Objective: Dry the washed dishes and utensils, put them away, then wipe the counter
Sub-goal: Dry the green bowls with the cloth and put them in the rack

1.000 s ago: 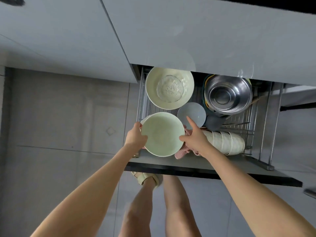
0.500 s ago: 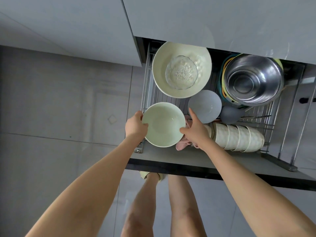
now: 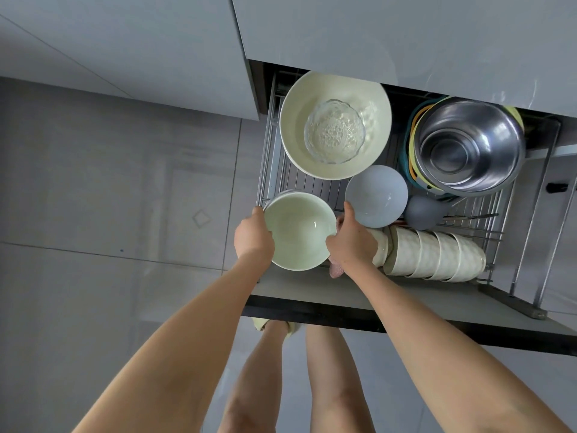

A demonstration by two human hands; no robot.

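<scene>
A pale green bowl (image 3: 298,229) sits at the front left corner of an open wire-rack drawer (image 3: 267,145), seemingly on top of another bowl whose rim shows behind it. My left hand (image 3: 253,235) grips its left rim. My right hand (image 3: 351,240) grips its right rim with the thumb pointing up, and a pink cloth (image 3: 336,269) shows beneath that hand.
In the drawer: a large cream bowl (image 3: 296,114) with a glass bowl (image 3: 334,131) inside, a grey-blue bowl (image 3: 376,196), stacked steel bowls (image 3: 468,145), a row of cream bowls on their sides (image 3: 437,256). The drawer front (image 3: 312,303) juts out above my legs.
The view has moved closer to the drawer. The green bowl has gone down into the front left corner, both hands still on its rim.
</scene>
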